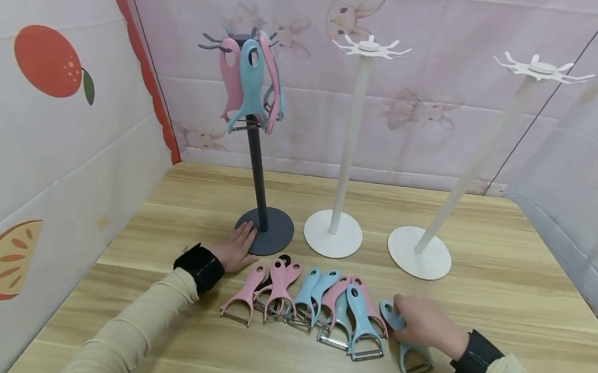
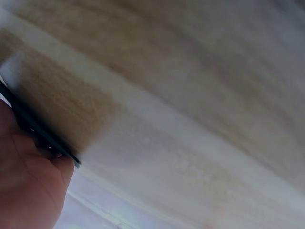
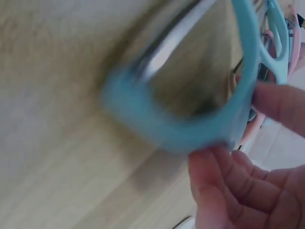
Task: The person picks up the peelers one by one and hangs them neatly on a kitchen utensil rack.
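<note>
The person's left hand (image 1: 234, 247) lies flat with straight fingers, its fingertips resting on the round base of the dark grey stand (image 1: 265, 231); it holds nothing. The left wrist view shows only the edge of that dark base against the palm and blurred wood grain. Up the stand's pole, well above the hand, several pink and blue peelers (image 1: 251, 83) hang from the hooks at the top. Just to the right of the left hand and slightly nearer the person, a row of pink and blue peelers (image 1: 311, 304) lies on the wooden table (image 1: 505, 308), their handles overlapping and their metal blades pointing towards the person. Beyond this row, to the right of the dark stand, stands a white stand (image 1: 334, 230) with bare hooks, and further right a second white stand (image 1: 419, 251), also bare at the top. At the right end of the row, the right hand (image 1: 425, 325) rests on a blue peeler (image 1: 412, 353), its fingers curled over the handle so that the blade end sticks out beneath the hand towards the person. The right wrist view, much blurred, shows the thumb and fingers pinching the blue frame of this peeler, with the other peelers just beyond the fingertips.
</note>
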Demonstrator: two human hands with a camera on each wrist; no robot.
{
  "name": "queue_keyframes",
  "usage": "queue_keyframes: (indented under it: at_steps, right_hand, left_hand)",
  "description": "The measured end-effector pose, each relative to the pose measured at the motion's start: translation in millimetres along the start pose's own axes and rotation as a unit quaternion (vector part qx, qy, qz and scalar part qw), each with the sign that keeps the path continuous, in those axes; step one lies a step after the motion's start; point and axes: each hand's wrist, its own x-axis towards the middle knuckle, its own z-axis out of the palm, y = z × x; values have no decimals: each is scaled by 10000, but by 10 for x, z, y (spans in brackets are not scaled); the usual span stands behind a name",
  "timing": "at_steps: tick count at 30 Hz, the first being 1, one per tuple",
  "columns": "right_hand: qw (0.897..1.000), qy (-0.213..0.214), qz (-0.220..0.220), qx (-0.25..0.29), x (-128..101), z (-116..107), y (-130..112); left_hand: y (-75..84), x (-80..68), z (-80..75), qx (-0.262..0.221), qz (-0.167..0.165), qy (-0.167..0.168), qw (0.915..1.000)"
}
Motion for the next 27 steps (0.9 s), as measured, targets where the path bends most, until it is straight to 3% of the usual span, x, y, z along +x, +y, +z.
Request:
queue_keyframes:
  at_steps: [5, 11, 14, 19, 27]
  right_hand:
    - [9974, -37, 400, 590, 4, -39, 39]
    - [9937, 802, -70, 781, 126, -160, 7]
    - [9858, 1349, -461, 893, 247, -243, -65]
    - [9590, 2300, -1155, 1190, 491, -451, -293]
    - [9121, 3001, -1564, 2312, 920, -919, -807]
  left_hand:
    - [19, -1, -26, -7, -60, -105, 9999]
    - [10, 11, -18, 70, -100, -186, 9998]
    - [14, 11, -14, 109, -106, -225, 9996]
    - [27, 1, -20, 81, -109, -205, 9997]
    - [56, -30, -63, 76, -166, -215, 9996]
